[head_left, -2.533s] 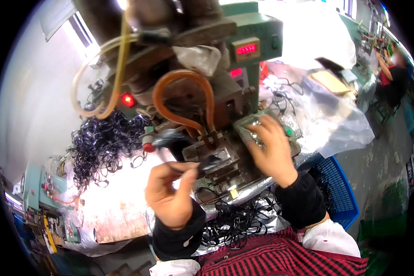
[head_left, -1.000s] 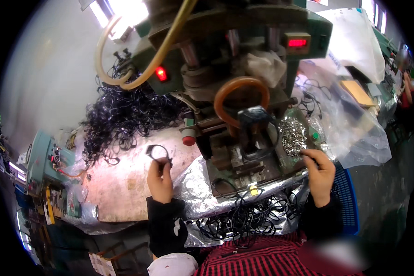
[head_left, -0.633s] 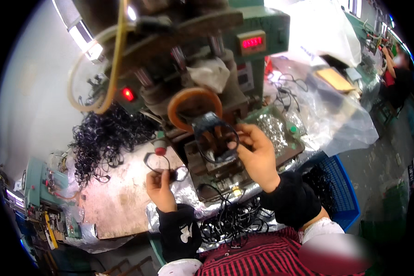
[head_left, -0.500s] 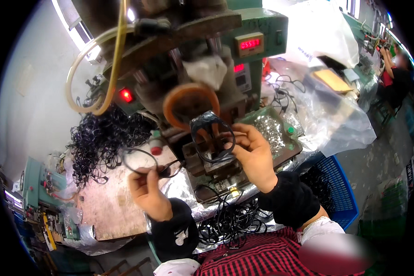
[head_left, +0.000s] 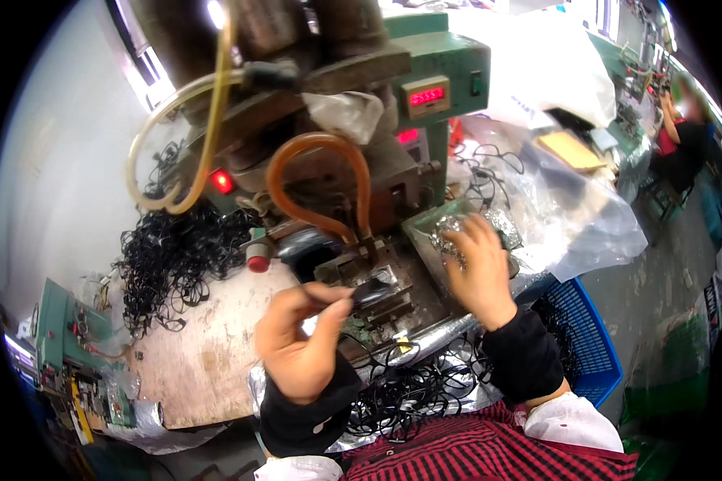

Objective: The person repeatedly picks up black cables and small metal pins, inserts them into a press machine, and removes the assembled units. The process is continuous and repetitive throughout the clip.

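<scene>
My left hand (head_left: 301, 337) pinches a black eyeglass frame (head_left: 371, 292) with thumb and index finger. The frame lies over the metal fixture (head_left: 401, 282) of a green press (head_left: 449, 66); my hand hides part of it, and the rest is blurred. On the right, my right hand (head_left: 485, 276) reaches over a metal tray (head_left: 427, 250) of small shiny metal pieces (head_left: 451, 232). Its fingers are apart and bent toward the pieces; I see nothing held in them. An orange looped hose (head_left: 274, 180) hangs just above the fixture.
Tangled black frames heap up at the left (head_left: 164, 268) and in front (head_left: 417, 385). A red button (head_left: 257, 263) stands beside the fixture. At the right are a blue basket (head_left: 598, 337) and clear plastic bags (head_left: 578, 232). Another person (head_left: 686, 132) sits far right.
My right hand has left the black frame at the press and moved right to the tray. My left hand has moved right to the fixture, and the frame there sits lower.
</scene>
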